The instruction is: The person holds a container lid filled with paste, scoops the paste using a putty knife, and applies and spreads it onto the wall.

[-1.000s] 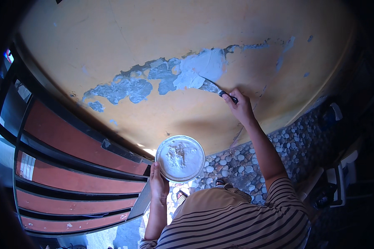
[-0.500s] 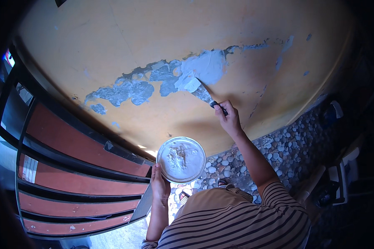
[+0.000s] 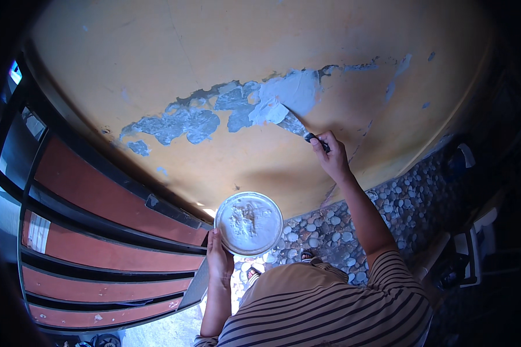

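A round tub (image 3: 250,253) holds thick white paste (image 3: 261,231), lumpy in the middle. The left hand (image 3: 219,263) holds the tub's lower left side, with some fingers hidden. The right hand (image 3: 333,157) has its fingers closed around the handle of the scraper (image 3: 293,123), which slants up and left, its blade at the white patch (image 3: 292,92) on the yellow wall (image 3: 226,46)

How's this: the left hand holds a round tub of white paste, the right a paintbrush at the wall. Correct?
Not quite: the head view shows the right hand holding a putty knife at the wall, not a paintbrush. The left hand holds the tub of white paste.
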`<state>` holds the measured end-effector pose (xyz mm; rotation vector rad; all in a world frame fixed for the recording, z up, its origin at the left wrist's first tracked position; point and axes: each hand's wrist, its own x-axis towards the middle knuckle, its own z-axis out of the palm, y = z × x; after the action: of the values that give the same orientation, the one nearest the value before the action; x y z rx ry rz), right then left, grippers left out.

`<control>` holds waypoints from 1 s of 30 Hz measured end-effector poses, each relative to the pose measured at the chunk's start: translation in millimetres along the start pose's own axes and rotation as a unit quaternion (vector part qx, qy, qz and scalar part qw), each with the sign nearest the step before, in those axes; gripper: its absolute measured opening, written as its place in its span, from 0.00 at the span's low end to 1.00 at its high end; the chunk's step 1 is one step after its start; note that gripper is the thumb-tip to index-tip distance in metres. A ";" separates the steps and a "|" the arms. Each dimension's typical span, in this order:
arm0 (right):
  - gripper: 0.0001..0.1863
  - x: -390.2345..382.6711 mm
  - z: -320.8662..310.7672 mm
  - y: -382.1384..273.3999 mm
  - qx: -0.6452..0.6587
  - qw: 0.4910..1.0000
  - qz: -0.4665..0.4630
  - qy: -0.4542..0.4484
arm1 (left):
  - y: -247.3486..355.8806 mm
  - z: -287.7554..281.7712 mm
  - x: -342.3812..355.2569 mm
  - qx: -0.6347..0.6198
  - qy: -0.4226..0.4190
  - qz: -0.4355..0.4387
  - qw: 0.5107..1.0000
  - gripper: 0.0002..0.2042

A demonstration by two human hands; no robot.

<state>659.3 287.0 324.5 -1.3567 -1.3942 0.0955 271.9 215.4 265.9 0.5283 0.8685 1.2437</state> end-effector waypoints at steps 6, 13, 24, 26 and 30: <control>0.13 0.4 -14.9 -34.9 -0.012 0.999 -0.042 -0.002 | 10.0 -18.5 -12.7 0.001 -0.003 0.003 1.000 0.14; 0.13 -7.6 -17.8 -35.3 -0.083 0.996 -0.030 -0.019 | 22.7 -36.2 -19.7 0.013 -0.004 0.012 1.000 0.13; 0.12 -10.2 -4.2 -64.5 -0.063 0.998 -0.019 -0.009 | 22.8 -49.5 -18.2 -0.005 0.004 0.007 1.000 0.13; 0.12 -8.8 -4.7 -58.1 -0.066 0.998 -0.020 -0.014 | 21.1 -52.9 -16.9 -0.004 0.005 0.003 1.000 0.13; 0.12 -4.6 -0.9 -50.6 -0.055 0.998 -0.022 -0.022 | 17.0 -53.5 -17.4 0.000 -0.002 0.005 1.000 0.13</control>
<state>626.4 266.3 357.2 -1.4215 -1.4840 0.0190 217.6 197.6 252.4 0.5361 0.8632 1.2515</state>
